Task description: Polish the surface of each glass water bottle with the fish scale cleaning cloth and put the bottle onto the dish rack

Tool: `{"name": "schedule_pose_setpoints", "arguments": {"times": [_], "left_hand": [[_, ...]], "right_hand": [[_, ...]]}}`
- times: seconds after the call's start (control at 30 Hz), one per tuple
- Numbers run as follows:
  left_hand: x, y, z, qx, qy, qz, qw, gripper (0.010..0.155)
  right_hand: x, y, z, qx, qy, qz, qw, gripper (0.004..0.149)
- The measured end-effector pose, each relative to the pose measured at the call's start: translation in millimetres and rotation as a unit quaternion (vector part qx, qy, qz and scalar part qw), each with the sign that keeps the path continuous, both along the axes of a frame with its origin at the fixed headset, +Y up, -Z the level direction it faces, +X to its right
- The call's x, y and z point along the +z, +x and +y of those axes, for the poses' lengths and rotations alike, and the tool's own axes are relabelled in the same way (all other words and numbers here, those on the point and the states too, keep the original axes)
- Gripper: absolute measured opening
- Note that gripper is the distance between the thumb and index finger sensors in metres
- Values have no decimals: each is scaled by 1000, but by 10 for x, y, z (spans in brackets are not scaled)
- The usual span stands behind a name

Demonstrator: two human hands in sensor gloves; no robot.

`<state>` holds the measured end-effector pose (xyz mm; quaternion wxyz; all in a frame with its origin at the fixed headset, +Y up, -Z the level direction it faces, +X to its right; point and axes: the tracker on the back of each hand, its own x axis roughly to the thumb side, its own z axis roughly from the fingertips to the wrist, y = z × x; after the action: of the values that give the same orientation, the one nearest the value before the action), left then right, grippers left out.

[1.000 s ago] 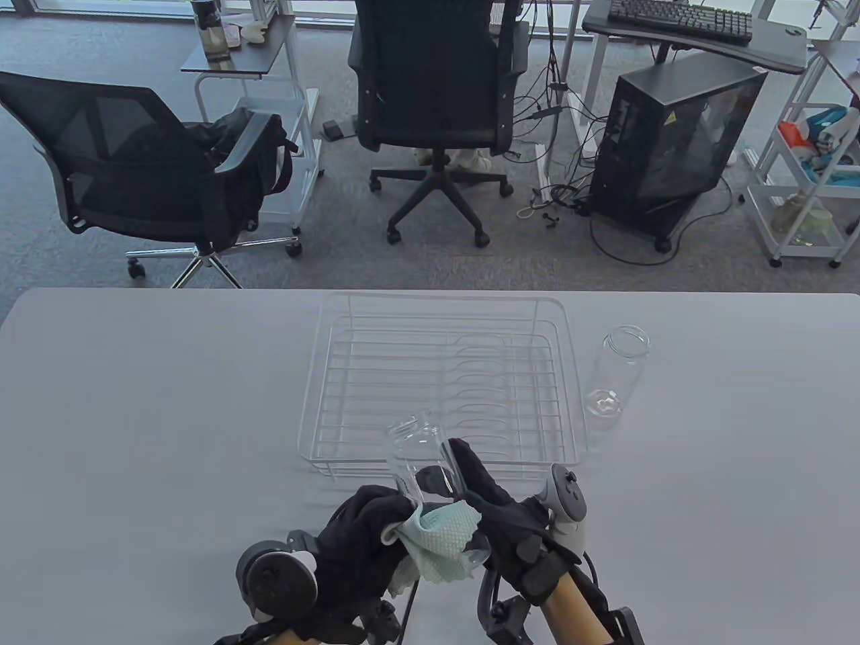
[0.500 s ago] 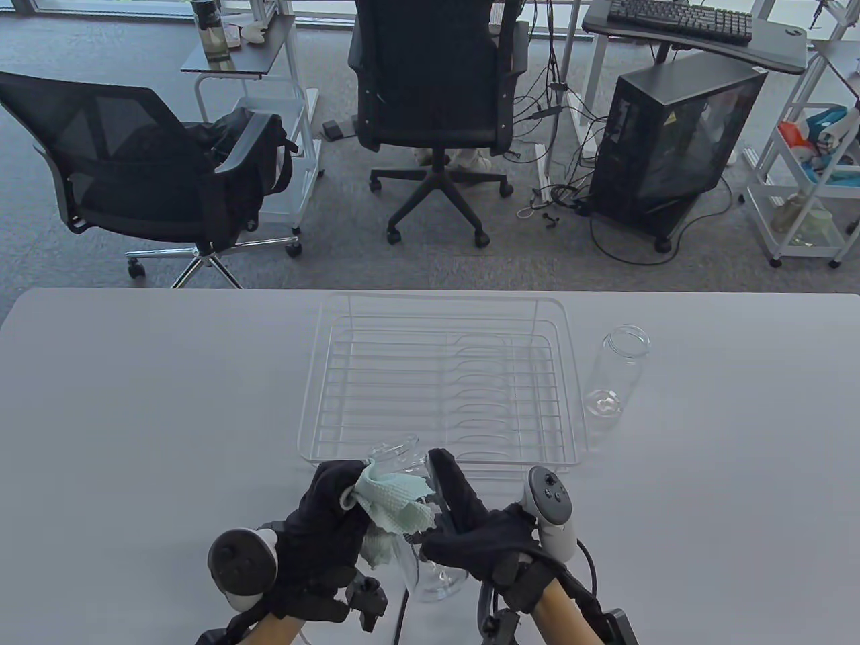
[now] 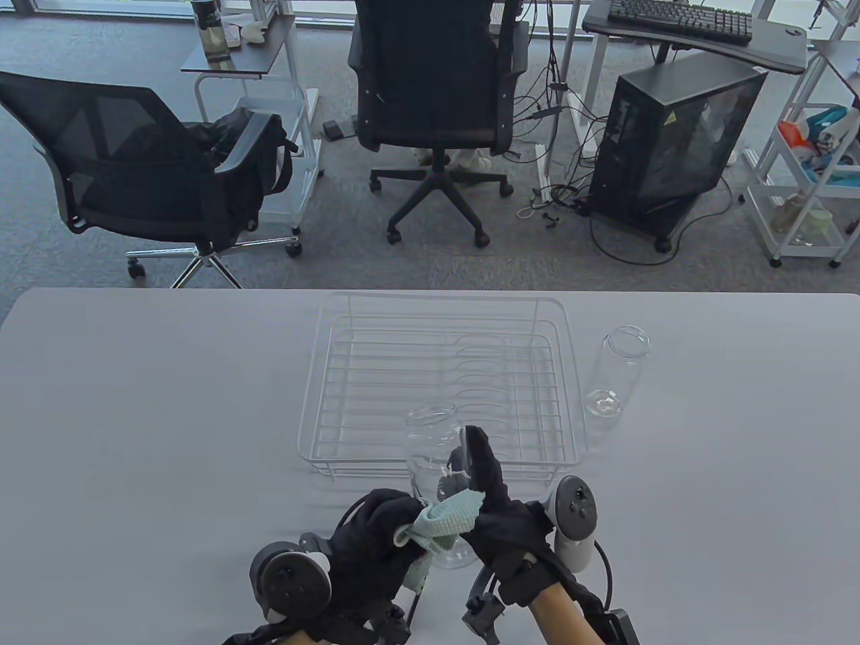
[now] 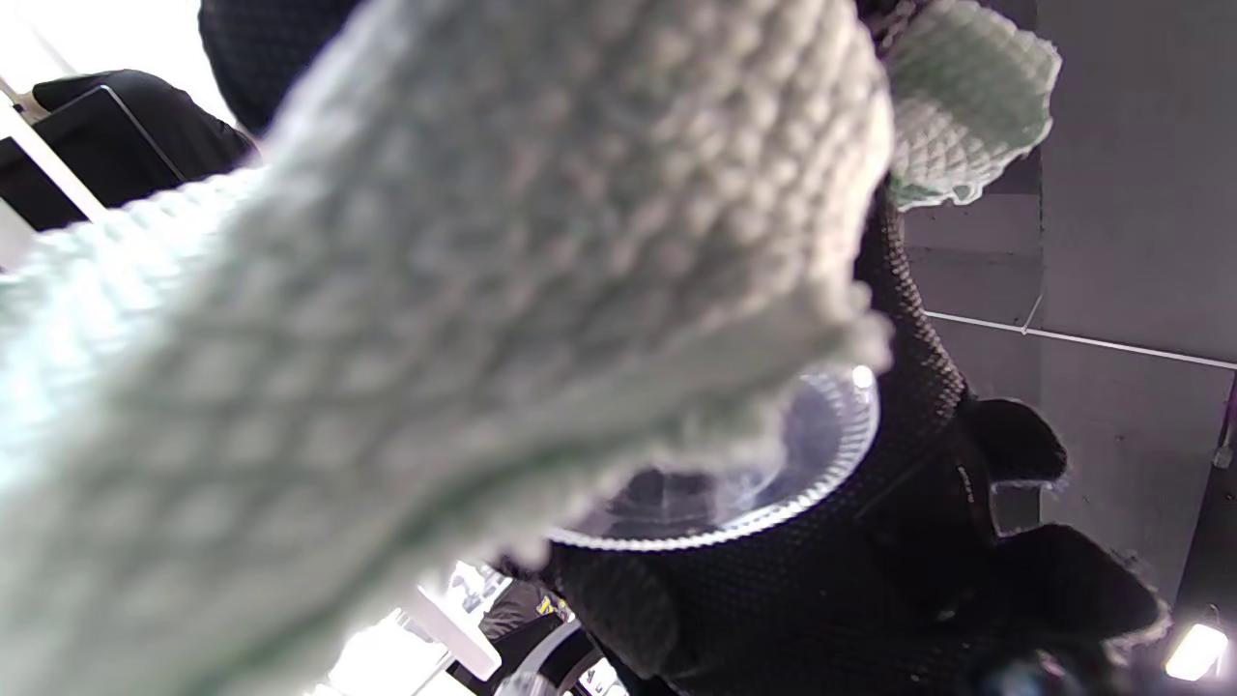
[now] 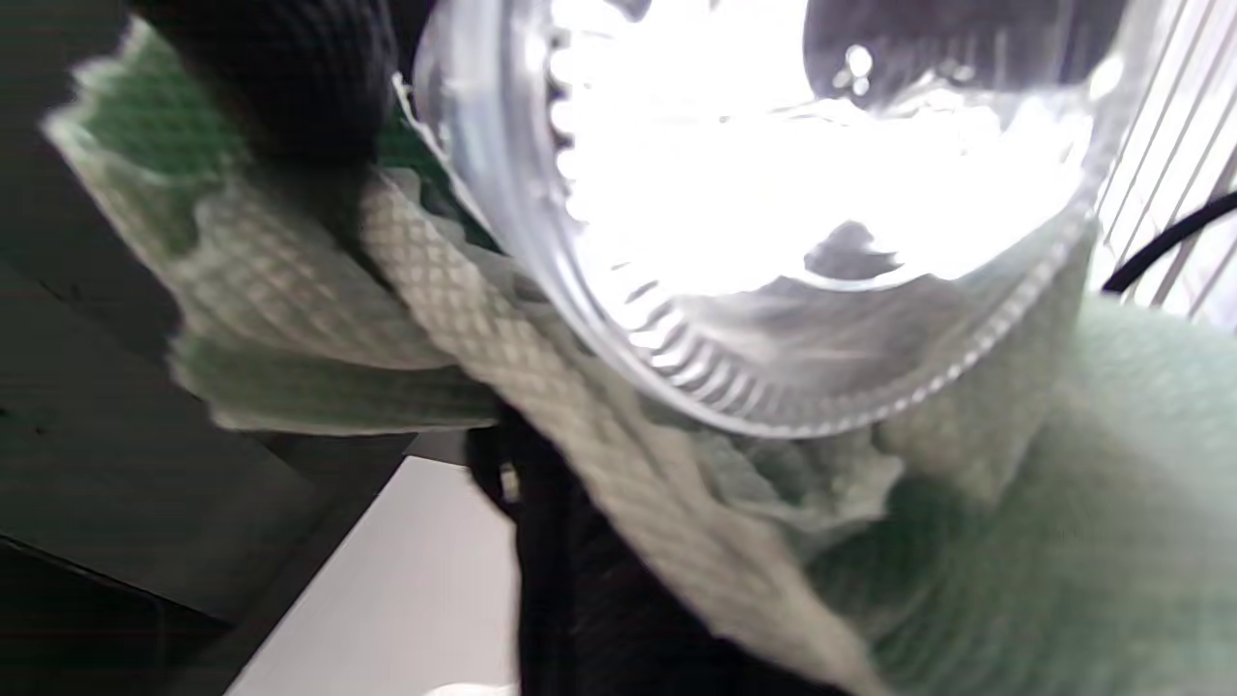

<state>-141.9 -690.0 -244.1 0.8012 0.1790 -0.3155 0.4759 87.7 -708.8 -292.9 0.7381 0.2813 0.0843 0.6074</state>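
Table view: right hand grips bottle, forefinger extended; left hand clutches cloth against it.

A pale grey table carries a white wire dish rack at its middle and, just to the right of the rack, a clear glass bottle that appears to stand upright, mouth open, apart from the rack's rim.

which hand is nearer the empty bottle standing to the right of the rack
Right. The right hand, gripping the other bottle near the table's front edge, sits below and left of the standing bottle. The left hand, holding the cloth, is further left still.
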Motion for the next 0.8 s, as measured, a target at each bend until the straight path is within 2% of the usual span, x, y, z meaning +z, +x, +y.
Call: {"name": "schedule_pose_setpoints", "arguments": {"times": [0.1,0.2,0.43,0.57,0.8], "left_hand": [[-15,-51,7,13,-8,6,1000,44],[-51,-134,22,26,-13,28,999,44],[-142,-279,11,69,-41,44,996,44],[-143,-280,-3,67,-43,45,996,44],[-135,-264,-3,69,-35,38,996,44]], "right_hand": [[-10,-19,-39,-44,-68,66,995,78],[-16,-12,-74,15,-68,96,993,74],[19,-85,-74,55,-75,184,979,89],[35,-124,-107,67,-73,182,978,97],[30,-102,-45,72,-7,82,994,100]]}}
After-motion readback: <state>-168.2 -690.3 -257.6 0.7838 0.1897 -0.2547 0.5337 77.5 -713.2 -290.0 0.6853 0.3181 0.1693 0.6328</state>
